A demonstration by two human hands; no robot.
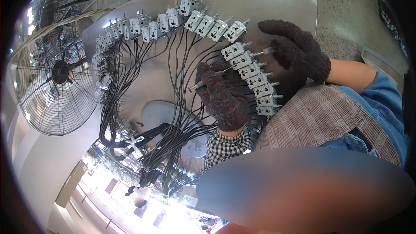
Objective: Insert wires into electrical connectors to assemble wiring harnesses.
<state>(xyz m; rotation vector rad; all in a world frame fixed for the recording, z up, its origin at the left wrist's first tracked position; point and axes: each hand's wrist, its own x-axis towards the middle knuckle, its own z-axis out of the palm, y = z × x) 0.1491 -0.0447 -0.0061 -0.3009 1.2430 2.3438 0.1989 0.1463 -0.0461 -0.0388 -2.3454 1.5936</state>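
Observation:
A curved row of small grey switch units with black wires lies on a grey metal table. My left hand, in a dark knit glove, rests on the wires beside the row's lower units and is closed around a thin metal rod that points left. My right hand, also gloved, reaches from the right. Its fingertips touch the metal pin sticking out of one unit.
A large wire-guard floor fan stands at the left of the table. The black wires gather into a bundle toward the near table edge. Plaid cloth and a blue sleeve lie at the right. Speckled floor shows beyond.

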